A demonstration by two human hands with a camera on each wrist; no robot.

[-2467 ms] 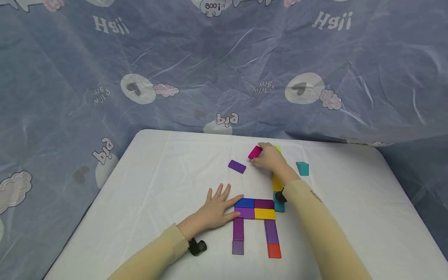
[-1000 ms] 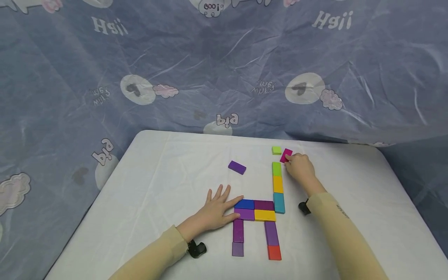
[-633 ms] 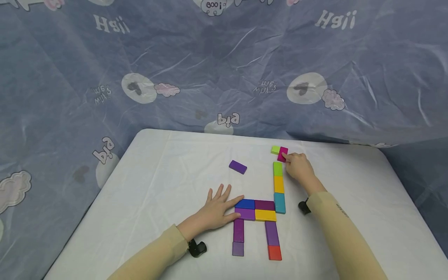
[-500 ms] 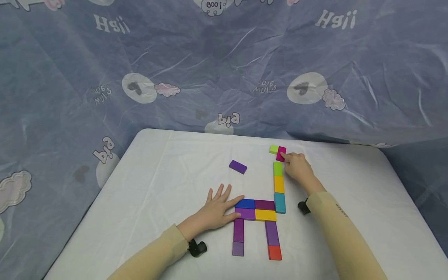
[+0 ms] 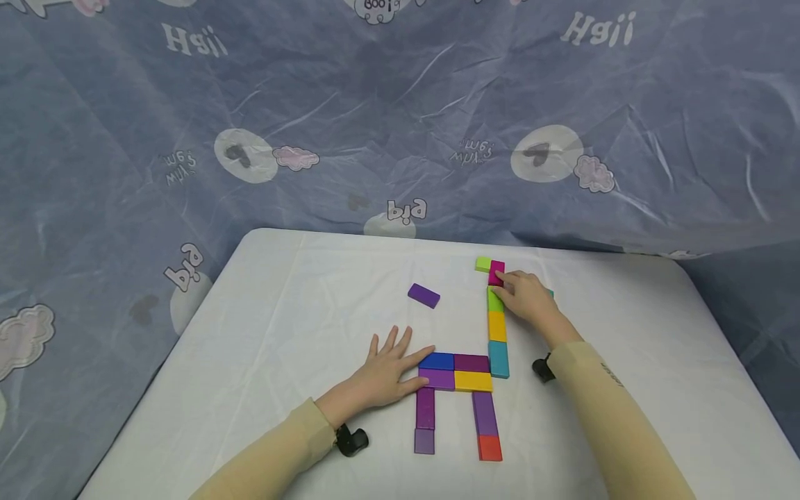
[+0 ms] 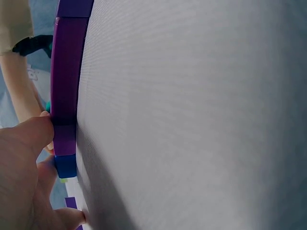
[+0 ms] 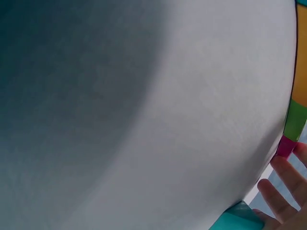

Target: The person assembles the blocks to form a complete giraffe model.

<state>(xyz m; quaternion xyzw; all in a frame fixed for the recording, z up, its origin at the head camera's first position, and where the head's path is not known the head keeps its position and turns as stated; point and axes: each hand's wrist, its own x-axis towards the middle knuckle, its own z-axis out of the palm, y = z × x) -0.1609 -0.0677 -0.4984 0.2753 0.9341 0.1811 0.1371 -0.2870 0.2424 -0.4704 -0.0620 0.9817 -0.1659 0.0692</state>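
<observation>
My right hand (image 5: 528, 295) touches the magenta block (image 5: 496, 272) with extended fingertips; its thumb lies at the lime block (image 5: 494, 300) just below. In the right wrist view straight fingers meet the magenta block (image 7: 286, 146). Below the lime block, a yellow block (image 5: 496, 326) and a teal block (image 5: 498, 359) continue the column. A small lime block (image 5: 483, 264) sits against the magenta block's upper left side. My left hand (image 5: 381, 378) is spread flat, thumb and index finger on the purple block (image 5: 437, 378) and the blue block (image 5: 437, 361).
A loose purple block (image 5: 423, 296) lies left of the column. A teal block (image 7: 237, 218) sits near my right hand, mostly hidden in the head view. Legs of purple blocks (image 5: 425, 408) and a red block (image 5: 490, 448) extend toward me on the white table (image 5: 281, 312).
My right hand carried the magenta block across to the column's right side, then slid it left onto the column's top end. The small lime block shifted left with it. My left hand stayed put.
</observation>
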